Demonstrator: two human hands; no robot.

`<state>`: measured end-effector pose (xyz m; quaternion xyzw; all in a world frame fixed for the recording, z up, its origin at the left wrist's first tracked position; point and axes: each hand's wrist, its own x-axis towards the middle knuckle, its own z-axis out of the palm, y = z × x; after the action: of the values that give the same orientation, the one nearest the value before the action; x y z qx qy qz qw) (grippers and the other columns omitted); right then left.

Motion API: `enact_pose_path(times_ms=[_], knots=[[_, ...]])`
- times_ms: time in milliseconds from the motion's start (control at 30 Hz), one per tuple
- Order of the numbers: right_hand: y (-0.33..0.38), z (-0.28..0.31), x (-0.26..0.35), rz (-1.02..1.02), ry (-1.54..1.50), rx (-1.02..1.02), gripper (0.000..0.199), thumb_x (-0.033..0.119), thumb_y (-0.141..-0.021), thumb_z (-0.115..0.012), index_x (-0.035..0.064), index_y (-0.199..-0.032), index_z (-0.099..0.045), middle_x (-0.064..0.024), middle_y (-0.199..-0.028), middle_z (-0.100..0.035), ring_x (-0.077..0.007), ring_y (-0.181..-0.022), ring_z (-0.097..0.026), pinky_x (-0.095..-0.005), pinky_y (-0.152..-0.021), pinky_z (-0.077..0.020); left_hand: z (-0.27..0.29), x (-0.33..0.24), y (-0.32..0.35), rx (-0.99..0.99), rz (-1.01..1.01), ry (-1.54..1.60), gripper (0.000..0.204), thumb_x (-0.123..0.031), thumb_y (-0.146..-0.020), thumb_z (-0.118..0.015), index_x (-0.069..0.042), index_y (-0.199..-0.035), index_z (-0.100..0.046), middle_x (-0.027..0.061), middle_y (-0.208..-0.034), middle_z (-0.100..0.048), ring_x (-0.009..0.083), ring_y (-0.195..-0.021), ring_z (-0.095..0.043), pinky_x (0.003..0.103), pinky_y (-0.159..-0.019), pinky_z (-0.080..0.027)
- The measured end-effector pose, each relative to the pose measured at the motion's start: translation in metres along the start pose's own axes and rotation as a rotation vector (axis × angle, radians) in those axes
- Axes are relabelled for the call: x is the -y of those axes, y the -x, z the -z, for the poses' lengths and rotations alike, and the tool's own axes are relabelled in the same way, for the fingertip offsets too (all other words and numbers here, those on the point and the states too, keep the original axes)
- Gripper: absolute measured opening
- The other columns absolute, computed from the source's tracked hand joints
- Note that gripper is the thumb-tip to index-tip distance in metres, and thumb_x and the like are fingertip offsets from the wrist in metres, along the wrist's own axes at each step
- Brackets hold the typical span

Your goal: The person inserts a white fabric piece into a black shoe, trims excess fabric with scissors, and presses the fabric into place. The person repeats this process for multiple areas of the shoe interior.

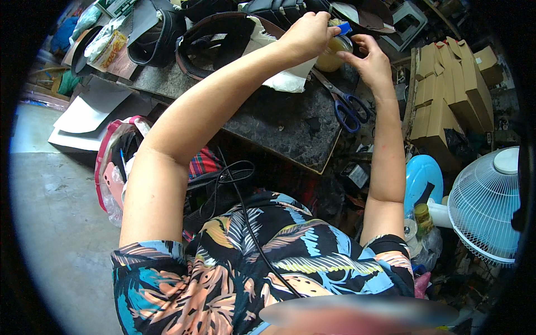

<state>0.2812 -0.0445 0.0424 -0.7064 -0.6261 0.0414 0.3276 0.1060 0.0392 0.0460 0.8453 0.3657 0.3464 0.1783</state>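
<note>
At the far edge of the dark worktable (279,128), both of my hands meet around a glass jar (330,56) with yellowish contents. My left hand (306,38) is closed above the jar's mouth, its fingertips at a small blue piece (344,28) whose kind I cannot make out. My right hand (373,62) grips the jar's right side between thumb and curled fingers. Just below the jar lie scissors (347,109) with dark blue handles. White sheet material (287,81) lies under my left forearm, beside a curved black and brown leather-like piece (190,47).
More black pieces (151,42) crowd the table's far side. On the right stand brown cardboard boxes (441,100), a white fan (486,204) and a blue round stool-like thing (422,181). A pink-rimmed bag (103,167) sits left, below white sheets (92,114). A black cable (245,215) hangs before my chest.
</note>
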Motion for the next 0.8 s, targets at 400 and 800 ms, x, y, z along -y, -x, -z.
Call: enact_pose_path(times_ms=[400, 800], knots=[[0.013, 0.011, 0.022, 0.200, 0.198, -0.102, 0.042, 0.042, -0.073, -0.082, 0.0225, -0.109, -0.075, -0.0053, -0.136, -0.060, -0.0290, -0.118, -0.061, -0.0411, -0.095, -0.0524, -0.005, 0.000, 0.009, -0.043, -0.081, 0.088, 0.048, -0.034, -0.096, -0.062, 0.001, -0.128, -0.057, 0.0281, -0.116, -0.059, 0.0428, -0.106, -0.063, 0.045, -0.092, -0.053], [0.018, 0.018, -0.013, 0.037, -0.456, 0.020, 0.037, 0.015, -0.082, -0.078, 0.0036, -0.115, -0.066, -0.0148, -0.130, -0.061, -0.0223, -0.116, -0.058, -0.0375, -0.102, -0.0431, -0.003, -0.010, 0.021, 0.025, -0.233, -0.125, 0.075, -0.037, -0.070, -0.085, -0.015, -0.133, -0.051, 0.0253, -0.116, -0.052, 0.0447, -0.106, -0.060, 0.049, -0.087, -0.054]])
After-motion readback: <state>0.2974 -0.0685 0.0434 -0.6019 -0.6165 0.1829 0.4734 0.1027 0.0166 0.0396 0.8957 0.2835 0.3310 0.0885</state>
